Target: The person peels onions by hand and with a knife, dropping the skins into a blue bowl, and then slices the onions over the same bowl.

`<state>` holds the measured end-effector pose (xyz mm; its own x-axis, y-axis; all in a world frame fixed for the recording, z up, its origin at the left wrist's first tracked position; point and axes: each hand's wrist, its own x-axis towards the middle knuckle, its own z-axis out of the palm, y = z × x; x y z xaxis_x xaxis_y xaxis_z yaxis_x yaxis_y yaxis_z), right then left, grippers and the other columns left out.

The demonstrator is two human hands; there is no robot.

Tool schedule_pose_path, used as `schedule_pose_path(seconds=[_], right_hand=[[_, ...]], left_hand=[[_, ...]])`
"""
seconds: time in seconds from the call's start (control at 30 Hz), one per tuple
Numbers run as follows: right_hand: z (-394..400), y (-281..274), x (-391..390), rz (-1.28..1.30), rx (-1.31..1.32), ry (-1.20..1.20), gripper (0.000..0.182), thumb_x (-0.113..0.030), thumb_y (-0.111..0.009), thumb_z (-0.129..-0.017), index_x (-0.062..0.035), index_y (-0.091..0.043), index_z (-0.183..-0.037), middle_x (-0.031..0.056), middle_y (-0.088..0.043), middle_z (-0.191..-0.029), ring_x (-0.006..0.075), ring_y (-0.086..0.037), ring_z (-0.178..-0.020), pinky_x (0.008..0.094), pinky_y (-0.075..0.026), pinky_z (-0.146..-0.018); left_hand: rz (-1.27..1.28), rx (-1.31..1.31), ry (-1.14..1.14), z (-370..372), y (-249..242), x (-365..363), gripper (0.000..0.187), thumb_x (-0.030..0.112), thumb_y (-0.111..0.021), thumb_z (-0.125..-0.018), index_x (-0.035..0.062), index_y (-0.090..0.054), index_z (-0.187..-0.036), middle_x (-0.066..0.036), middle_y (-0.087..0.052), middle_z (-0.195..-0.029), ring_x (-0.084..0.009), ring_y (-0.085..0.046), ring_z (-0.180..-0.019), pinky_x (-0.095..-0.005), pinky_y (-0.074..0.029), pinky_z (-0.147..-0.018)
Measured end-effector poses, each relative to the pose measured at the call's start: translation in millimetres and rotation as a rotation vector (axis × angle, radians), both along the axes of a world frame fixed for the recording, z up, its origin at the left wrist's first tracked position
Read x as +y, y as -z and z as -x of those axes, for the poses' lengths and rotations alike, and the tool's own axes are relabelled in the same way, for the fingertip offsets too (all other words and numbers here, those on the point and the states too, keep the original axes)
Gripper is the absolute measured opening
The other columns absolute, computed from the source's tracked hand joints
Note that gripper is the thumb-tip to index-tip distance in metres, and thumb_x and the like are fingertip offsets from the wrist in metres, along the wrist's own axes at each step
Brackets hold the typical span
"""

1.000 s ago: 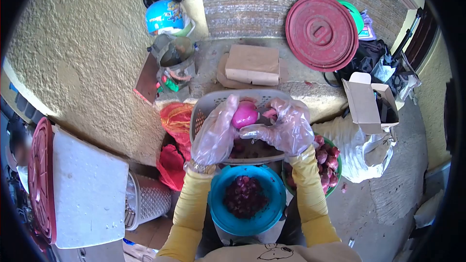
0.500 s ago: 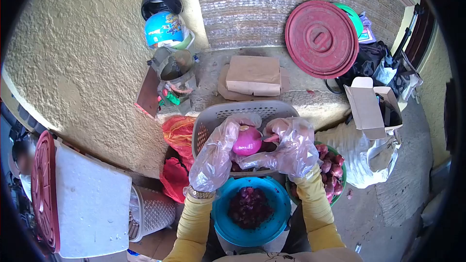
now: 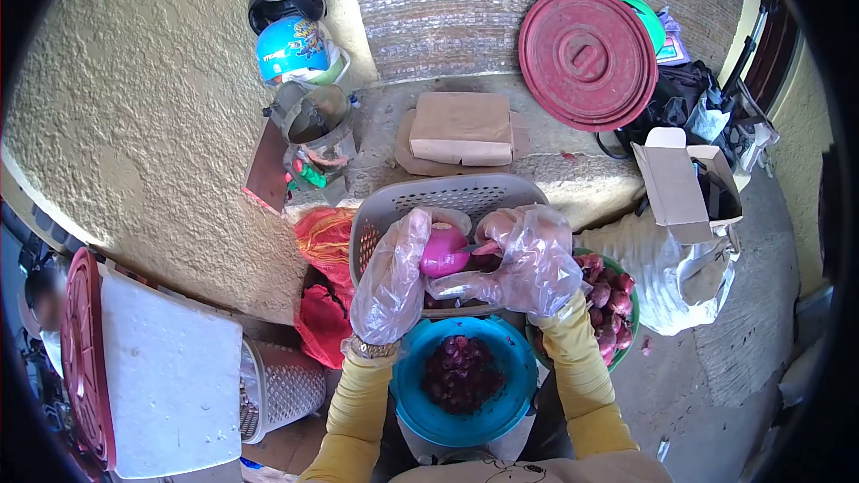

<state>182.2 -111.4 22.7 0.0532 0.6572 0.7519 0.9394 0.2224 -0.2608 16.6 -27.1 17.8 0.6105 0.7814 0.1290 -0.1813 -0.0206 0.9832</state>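
Head view shows the onion (image 3: 445,251) cupped in my left hand (image 3: 391,279), over the grey basket (image 3: 379,211) and above the blue bowl (image 3: 420,411) of peelings. My right hand (image 3: 526,261) sits just right of it, fingers (image 3: 461,284) clenched on a small knife (image 3: 480,249) whose tip touches the onion's right side. Both gloved hands touch the onion; its stem end points up, away from me.
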Motion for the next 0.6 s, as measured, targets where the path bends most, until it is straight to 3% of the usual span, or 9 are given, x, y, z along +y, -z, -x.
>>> schedule_pose_path(seconds=[0.2,0.3,0.6], right_hand=[[3.9,0.6,-0.5,0.055,-0.007,0.002,0.062,-0.068,-0.087,-0.060,-0.0129,-0.062,-0.071,-0.0006,-0.065,-0.058,0.0258,-0.064,-0.052,0.0388,-0.052,-0.054],[5.4,-2.4,0.6,0.034,0.097,-0.003,0.062,-0.068,-0.087,-0.061,-0.0133,-0.060,-0.069,-0.0007,-0.067,-0.061,0.0244,-0.065,-0.054,0.0386,-0.052,-0.054],[-0.4,3.9,0.5,0.069,-0.012,-0.005,0.064,-0.069,-0.086,-0.061,-0.0133,-0.056,-0.067,-0.0019,-0.069,-0.062,0.0220,-0.068,-0.056,0.0380,-0.052,-0.053]], left_hand=[[-0.141,0.090,-0.115,1.5,14.1,2.9,0.050,0.041,-0.038,-0.112,0.0002,-0.067,-0.114,-0.013,-0.069,-0.105,-0.0208,-0.066,-0.096,-0.0343,-0.051,-0.091],[-0.021,0.110,-0.063,3.4,3.7,3.3,0.049,0.038,-0.037,-0.113,-0.0002,-0.067,-0.115,-0.014,-0.070,-0.107,-0.0229,-0.066,-0.097,-0.0359,-0.051,-0.092],[-0.098,0.086,-0.074,4.7,5.7,3.9,0.048,0.038,-0.039,-0.112,-0.0005,-0.068,-0.113,-0.014,-0.070,-0.105,-0.0228,-0.066,-0.097,-0.0352,-0.051,-0.093]])
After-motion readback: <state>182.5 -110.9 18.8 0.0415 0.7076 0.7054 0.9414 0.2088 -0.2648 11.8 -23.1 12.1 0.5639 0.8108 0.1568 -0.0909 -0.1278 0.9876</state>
